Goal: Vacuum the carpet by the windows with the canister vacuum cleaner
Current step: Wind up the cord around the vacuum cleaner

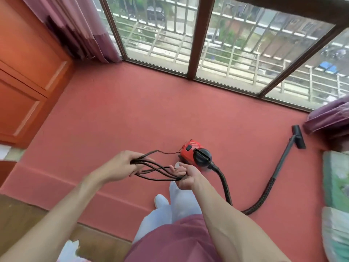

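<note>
Red carpet (pixel 132 114) by the windows (pixel 160 35) is carrying the vacuum (pixel 194 151). Its looped cord (pixel 156 170) is being gripped by left hand (pixel 120 167) and right hand (pixel 186 177); uncoiling seems in hand. Next: finding a socket.

One camera only, worn on my head, looking forward and steeply down. My left hand (pixel 120 168) and right hand (pixel 186 177) sit near it, mid-frame; the wide lens (straight lines bend toward the edges) takes in the carpet (pixel 132 114) up to the windows (pixel 160 35).
</note>
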`<state>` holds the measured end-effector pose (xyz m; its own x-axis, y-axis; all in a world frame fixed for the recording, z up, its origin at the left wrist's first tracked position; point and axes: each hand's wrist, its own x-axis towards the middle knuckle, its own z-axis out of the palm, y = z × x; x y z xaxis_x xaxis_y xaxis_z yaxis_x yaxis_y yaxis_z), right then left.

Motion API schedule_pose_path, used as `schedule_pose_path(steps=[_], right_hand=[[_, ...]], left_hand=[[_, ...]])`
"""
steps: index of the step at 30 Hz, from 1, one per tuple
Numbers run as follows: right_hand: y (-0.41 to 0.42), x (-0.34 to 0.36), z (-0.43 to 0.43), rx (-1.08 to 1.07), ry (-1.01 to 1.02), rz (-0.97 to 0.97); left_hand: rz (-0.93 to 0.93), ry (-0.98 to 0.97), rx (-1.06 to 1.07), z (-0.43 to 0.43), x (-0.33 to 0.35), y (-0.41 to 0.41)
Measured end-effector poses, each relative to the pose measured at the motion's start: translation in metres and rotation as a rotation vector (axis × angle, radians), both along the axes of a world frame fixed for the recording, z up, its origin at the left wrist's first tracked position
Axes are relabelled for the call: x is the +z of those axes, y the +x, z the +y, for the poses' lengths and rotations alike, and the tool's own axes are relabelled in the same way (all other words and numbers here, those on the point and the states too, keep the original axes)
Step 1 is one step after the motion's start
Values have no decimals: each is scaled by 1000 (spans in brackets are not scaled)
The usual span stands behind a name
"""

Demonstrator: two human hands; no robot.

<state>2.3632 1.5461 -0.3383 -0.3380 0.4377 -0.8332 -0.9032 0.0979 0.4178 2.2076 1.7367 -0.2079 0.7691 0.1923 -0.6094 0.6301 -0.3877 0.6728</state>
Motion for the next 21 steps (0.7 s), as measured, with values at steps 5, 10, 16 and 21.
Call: schedule_pose_path(steps=[5,10,16,21], right_hand=[[26,-22,53,-21,-23,68],[65,-32,112,84,-42,64],[84,-44,154,203,7,42],[91,-55,171,269,52,22]], left_hand=[[9,162,-174,37,-2,20],[-67,227,-176,79,-10,46],[-127,289,-229,106,0,86],[-80,290,-409,115,-2,96]])
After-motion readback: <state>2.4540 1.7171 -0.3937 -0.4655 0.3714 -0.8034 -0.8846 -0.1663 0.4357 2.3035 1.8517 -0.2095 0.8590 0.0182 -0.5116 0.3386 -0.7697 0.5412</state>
